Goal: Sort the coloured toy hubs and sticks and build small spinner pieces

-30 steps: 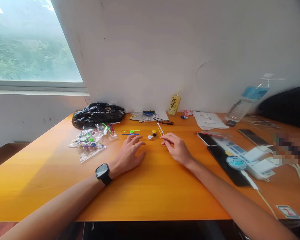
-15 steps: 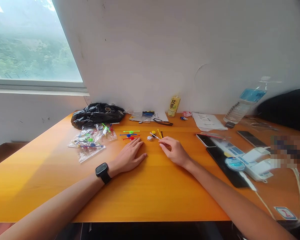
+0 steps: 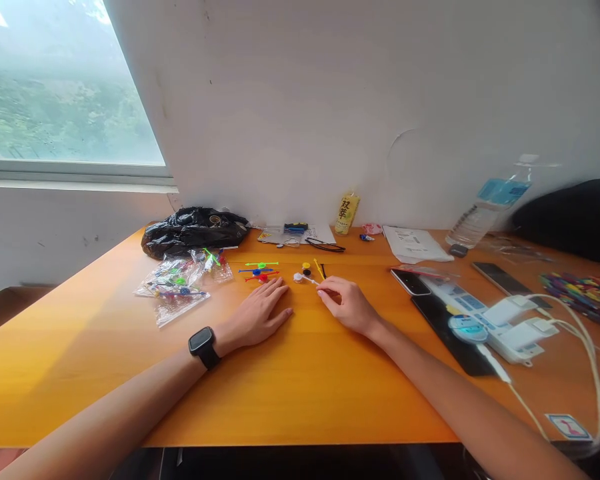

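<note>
My left hand (image 3: 259, 313) lies flat on the orange table (image 3: 130, 373), fingers stretched out, holding nothing; a black watch (image 3: 203, 347) sits on its wrist. Just beyond its fingertips lie thin sticks with small hubs in green (image 3: 261, 265), blue (image 3: 257, 271) and red (image 3: 261, 277). My right hand (image 3: 347, 305) pinches a thin white stick (image 3: 310, 281) whose far end reaches a small white disc (image 3: 298, 277). A yellow and a black disc (image 3: 307, 268) and loose yellow and black sticks (image 3: 321, 269) lie just behind.
Clear bags of coloured parts (image 3: 177, 283) and a black plastic bag (image 3: 195, 229) lie at left. Glasses (image 3: 325, 245), a yellow carton (image 3: 347, 212) and papers (image 3: 416, 243) line the wall. At right are phones (image 3: 411, 281), a power strip with chargers (image 3: 500, 320), a water bottle (image 3: 490, 207).
My right hand turned the white stick from upright to lying leftward, its tip now at the white disc. My left hand drew back slightly, uncovering a red stick piece.
</note>
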`<state>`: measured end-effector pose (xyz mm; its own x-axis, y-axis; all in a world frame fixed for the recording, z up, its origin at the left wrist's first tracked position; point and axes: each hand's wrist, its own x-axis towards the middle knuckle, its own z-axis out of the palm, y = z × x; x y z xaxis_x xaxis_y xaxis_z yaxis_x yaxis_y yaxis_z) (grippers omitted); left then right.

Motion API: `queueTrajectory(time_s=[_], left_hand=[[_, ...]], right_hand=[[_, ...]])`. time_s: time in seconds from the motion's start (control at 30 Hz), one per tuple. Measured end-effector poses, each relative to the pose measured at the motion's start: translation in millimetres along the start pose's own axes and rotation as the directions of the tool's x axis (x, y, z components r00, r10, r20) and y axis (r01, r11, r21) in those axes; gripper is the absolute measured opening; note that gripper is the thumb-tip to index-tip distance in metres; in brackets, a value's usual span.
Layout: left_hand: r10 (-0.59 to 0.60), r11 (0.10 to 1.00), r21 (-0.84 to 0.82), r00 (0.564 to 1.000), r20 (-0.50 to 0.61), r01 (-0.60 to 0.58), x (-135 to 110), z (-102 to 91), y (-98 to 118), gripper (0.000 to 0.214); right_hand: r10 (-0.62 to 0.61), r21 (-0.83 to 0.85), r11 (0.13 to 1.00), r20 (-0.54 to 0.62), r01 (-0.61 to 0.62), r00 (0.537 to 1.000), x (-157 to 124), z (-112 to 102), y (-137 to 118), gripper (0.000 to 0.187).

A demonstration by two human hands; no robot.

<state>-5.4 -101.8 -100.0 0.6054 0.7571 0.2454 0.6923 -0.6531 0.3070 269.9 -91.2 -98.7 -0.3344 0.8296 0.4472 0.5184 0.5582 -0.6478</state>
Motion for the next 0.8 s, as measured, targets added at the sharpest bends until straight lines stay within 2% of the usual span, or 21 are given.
queueTrajectory(time_s=[0.3, 0.53, 0.63, 0.8], left_hand=[[0.046, 0.999, -0.023, 0.998, -0.045, -0.047, -0.3, 0.2, 0.0, 0.048], [-0.015, 1.000, -0.008, 0.999, -0.042, 0.014, -0.7, 3.7, -1.0, 0.058], [0.005, 1.000, -0.025, 0.998, -0.056, -0.006, -0.4, 3.5, -1.0, 0.054], [0.077, 0.996, -0.036, 0.994, -0.072, -0.079, -0.6, 0.6, 0.2, 0.045]], right_hand=[[-0.023, -0.010, 1.000, -0.004, 0.023, 1.000, 0.4, -0.1, -0.1, 0.021], [-0.026, -0.061, 0.998, -0.024, 0.025, 0.999, -0.3, -4.1, -11.9, 0.045], [-0.042, -0.108, 0.993, -0.032, 0.039, 0.999, -2.4, -5.1, -13.4, 0.057], [-0.035, -0.103, 0.994, -0.021, 0.033, 0.999, -3.9, -3.8, -12.4, 0.060]])
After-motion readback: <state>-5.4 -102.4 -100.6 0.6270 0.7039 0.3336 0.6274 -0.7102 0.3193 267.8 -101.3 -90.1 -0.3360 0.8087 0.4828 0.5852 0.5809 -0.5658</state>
